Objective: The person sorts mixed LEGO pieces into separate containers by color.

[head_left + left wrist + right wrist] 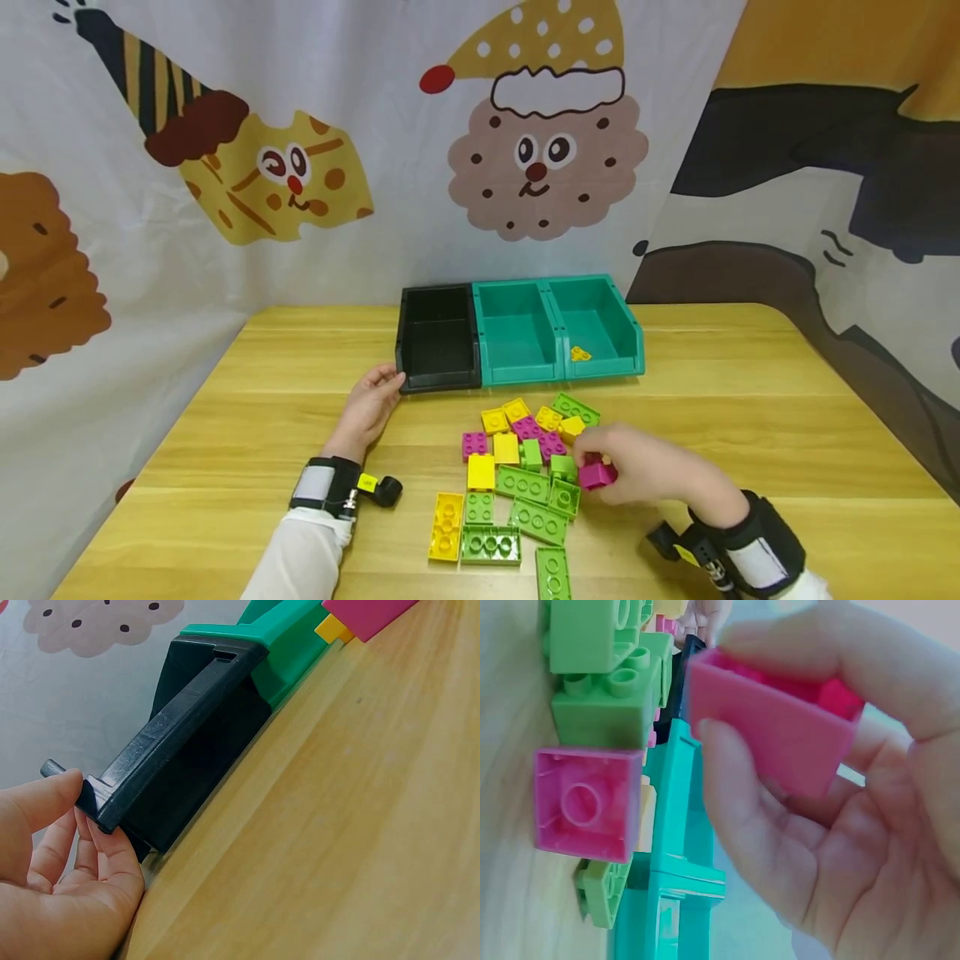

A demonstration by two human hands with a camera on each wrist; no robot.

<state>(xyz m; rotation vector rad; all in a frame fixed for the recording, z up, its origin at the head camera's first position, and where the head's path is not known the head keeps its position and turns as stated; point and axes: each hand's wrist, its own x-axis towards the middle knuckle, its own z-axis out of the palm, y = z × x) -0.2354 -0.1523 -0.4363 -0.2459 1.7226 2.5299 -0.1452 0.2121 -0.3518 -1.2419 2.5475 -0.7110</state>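
Observation:
My left hand (367,410) pinches the front left corner of the black bin (139,754), with the thumb on the rim and the fingers beneath. A magenta brick (772,724), its hollow side up in the right wrist view, is held between the thumb and fingers of my right hand (637,462). That hand is at the right side of a spread of toy bricks. Close by is a second magenta brick (589,802), its hollow underside facing the camera, with a green brick (604,712) beside it. Fingers partly hide the held brick in the head view.
Two teal bins (486,373) adjoin the black one on its right; a small yellow piece (581,354) lies in the far right bin. Several yellow bricks (482,472), green bricks (538,520) and magenta bricks (474,445) lie on the wooden table (285,367). A printed curtain (405,167) hangs behind.

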